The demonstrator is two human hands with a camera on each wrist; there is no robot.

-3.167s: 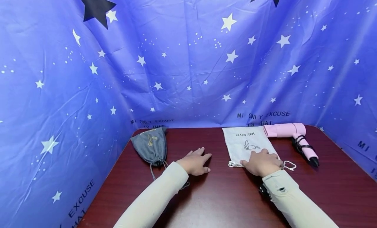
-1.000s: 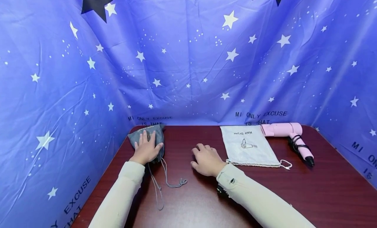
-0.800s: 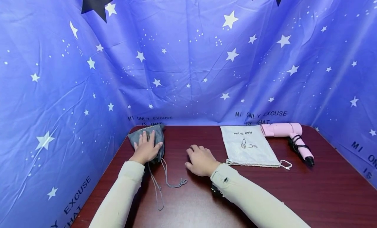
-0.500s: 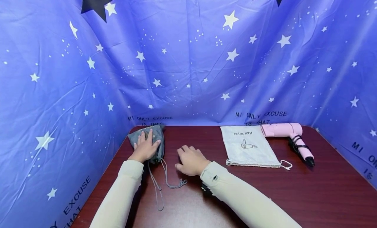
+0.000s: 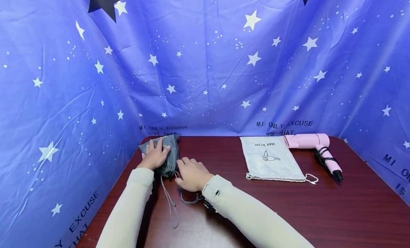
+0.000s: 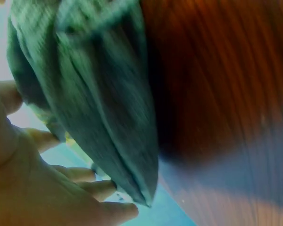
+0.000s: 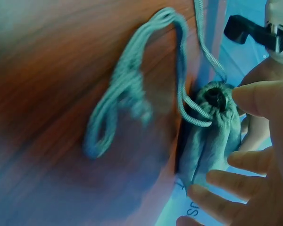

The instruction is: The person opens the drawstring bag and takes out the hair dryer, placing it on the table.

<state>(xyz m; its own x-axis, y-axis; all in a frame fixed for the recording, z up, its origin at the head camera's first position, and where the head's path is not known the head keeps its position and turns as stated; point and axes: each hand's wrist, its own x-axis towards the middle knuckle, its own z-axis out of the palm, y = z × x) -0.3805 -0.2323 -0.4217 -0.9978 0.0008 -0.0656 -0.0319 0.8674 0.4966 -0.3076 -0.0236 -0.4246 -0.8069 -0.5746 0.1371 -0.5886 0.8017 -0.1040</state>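
Note:
A grey drawstring bag [image 5: 170, 153] lies at the table's back left, its gathered mouth towards me. My left hand [image 5: 154, 154] rests on top of it with the fingers spread. Beside the bag's right edge is my right hand [image 5: 193, 174], its fingers extended; whether they touch the cloth I cannot tell. In the right wrist view the bag's gathered mouth [image 7: 216, 97] shows a small dark opening, and a looped grey cord [image 7: 132, 70] trails from it over the table. The left wrist view has the folded side of the bag [image 6: 99, 103] close by the left fingers.
A white drawstring bag [image 5: 272, 166] printed "Hair Dryer" lies flat at the back right. Against its right edge is a pink hair dryer [image 5: 309, 141], its black cord wrapped round the handle. A blue star-patterned cloth [image 5: 205, 63] stands behind the dark red table [image 5: 256, 209].
Over the last second my right hand has moved left to the grey bag's side. The left hand, earlier at mid-table, has come onto the bag and stays there, shifting slightly.

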